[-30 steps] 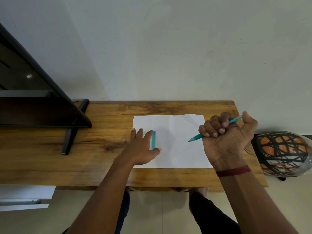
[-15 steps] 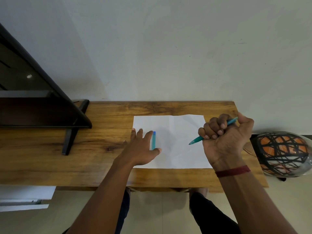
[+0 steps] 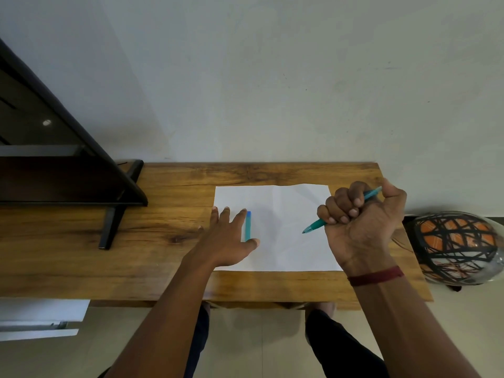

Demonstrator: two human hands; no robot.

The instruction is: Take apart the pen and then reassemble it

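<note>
Right hand [image 3: 360, 227] fists pen [image 3: 316, 225]; cap [image 3: 248, 226] seemingly touching left hand [image 3: 229, 236]

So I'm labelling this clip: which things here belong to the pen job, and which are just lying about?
Part of the job:
pen, gripped in the right hand
pen cap, beside the left hand
paper under them

Just lying about:
helmet
black stand

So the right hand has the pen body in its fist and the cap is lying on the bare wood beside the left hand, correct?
Not quite. The cap lies on the white paper, not on bare wood, right beside the left hand, between its index finger and thumb. The head view shows this. The rest holds: the right hand has the pen body in its fist.
</note>
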